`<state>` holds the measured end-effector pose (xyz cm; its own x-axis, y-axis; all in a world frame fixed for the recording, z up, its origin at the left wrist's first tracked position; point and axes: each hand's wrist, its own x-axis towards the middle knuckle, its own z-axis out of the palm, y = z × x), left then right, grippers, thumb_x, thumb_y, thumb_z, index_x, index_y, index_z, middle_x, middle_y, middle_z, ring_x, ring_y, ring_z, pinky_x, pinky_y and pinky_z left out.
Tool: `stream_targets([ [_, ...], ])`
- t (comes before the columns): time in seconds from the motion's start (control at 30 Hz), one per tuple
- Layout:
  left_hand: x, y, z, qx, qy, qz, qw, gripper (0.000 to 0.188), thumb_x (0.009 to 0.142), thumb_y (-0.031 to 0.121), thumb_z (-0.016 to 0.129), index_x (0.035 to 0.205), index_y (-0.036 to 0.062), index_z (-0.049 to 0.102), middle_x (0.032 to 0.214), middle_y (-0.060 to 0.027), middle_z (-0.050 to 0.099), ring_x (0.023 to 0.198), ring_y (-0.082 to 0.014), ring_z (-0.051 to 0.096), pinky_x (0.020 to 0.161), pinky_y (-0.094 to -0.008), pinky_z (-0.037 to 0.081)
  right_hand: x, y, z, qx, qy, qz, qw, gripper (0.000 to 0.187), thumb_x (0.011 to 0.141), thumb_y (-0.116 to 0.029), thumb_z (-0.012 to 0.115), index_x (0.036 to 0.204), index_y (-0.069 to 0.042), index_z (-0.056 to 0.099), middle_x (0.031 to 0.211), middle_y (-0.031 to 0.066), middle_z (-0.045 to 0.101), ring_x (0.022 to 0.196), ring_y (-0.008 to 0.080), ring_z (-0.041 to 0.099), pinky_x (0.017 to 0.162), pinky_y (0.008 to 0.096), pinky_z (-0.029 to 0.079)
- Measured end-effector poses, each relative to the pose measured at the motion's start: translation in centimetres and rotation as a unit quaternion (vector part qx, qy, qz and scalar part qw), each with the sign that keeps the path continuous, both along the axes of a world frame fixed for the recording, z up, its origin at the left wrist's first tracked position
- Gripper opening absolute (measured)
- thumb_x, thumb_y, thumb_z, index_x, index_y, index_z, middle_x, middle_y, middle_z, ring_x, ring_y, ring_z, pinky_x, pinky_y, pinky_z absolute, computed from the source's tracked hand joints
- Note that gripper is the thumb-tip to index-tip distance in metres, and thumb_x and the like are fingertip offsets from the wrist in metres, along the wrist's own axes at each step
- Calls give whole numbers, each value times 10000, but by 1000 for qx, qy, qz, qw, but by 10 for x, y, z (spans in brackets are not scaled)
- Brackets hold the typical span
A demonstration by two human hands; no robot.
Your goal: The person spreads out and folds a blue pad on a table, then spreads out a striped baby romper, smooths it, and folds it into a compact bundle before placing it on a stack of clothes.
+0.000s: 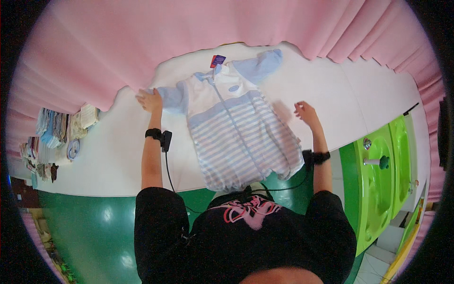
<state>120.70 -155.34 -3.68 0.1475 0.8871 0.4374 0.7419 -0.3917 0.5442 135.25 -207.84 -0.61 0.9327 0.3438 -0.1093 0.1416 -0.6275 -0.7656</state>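
A baby sleeping bag (239,128) with light-blue sleeves, a white chest and blue-and-white stripes lies spread on the white table. Its long zipper (231,116) is done up down the front, and a red-and-purple tag (217,61) sticks out at the collar. My left hand (150,101) rests at the cuff of the left sleeve (173,98), fingers apart; whether cloth is caught under them is hard to see. To the right of the striped body, my right hand (306,112) hovers with loosely bent fingers and nothing in it. The bag's lower end reaches the table's near edge.
Stacks of folded baby clothes (59,125) stand at the table's far left. Pink curtains (213,23) hang along its back edge. On the right is a bright green sink unit (376,189) with taps. Black cables (169,173) run from bands on my wrists.
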Motion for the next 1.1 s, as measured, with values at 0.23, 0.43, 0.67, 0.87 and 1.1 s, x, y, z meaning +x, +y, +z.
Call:
stream_targets([
  [0.23, -52, 36, -9, -603, -435, -158, 650, 504, 697, 428, 563, 1001, 53, 418, 867, -130, 479, 693, -165, 491, 577, -276, 433, 134, 85, -53, 52, 82, -138, 986, 606, 712, -456, 527, 1086, 1, 394, 671, 120, 571, 558, 141, 552, 493, 255, 453],
  [0.43, -70, 31, -4, -737, -354, -280, 503, 371, 701, 291, 603, 937, 50, 448, 862, -111, 492, 695, -161, 500, 536, -267, 451, 167, 194, -53, -126, -134, -319, 930, 853, 634, -417, 605, 1217, 44, 185, 780, 188, 542, 763, 224, 544, 649, 345, 456],
  [0.67, -60, 72, 29, -514, -371, -245, 734, 231, 705, 104, 544, 914, 39, 471, 840, -58, 506, 739, -173, 504, 602, -264, 436, 217, 174, -12, 391, 123, -157, 899, 427, 630, -124, 573, 990, 58, 433, 917, 146, 502, 809, 218, 490, 698, 300, 393],
  [0.87, 4, 74, 109, -362, -342, -328, 803, 175, 694, 107, 561, 825, 57, 455, 744, -27, 512, 693, -157, 505, 593, -262, 432, 250, 139, 27, 426, -129, -167, 880, 327, 649, -48, 527, 967, 5, 472, 859, 106, 513, 755, 189, 487, 670, 287, 386],
  [1.1, 45, 77, -7, 18, 21, -70, 997, 405, 714, 207, 535, 1067, 55, 406, 1032, -177, 450, 917, -320, 465, 752, -397, 394, 218, 120, -41, 0, -109, -316, 942, 475, 611, -78, 567, 1045, 17, 400, 971, 200, 489, 884, 324, 481, 797, 384, 363],
])
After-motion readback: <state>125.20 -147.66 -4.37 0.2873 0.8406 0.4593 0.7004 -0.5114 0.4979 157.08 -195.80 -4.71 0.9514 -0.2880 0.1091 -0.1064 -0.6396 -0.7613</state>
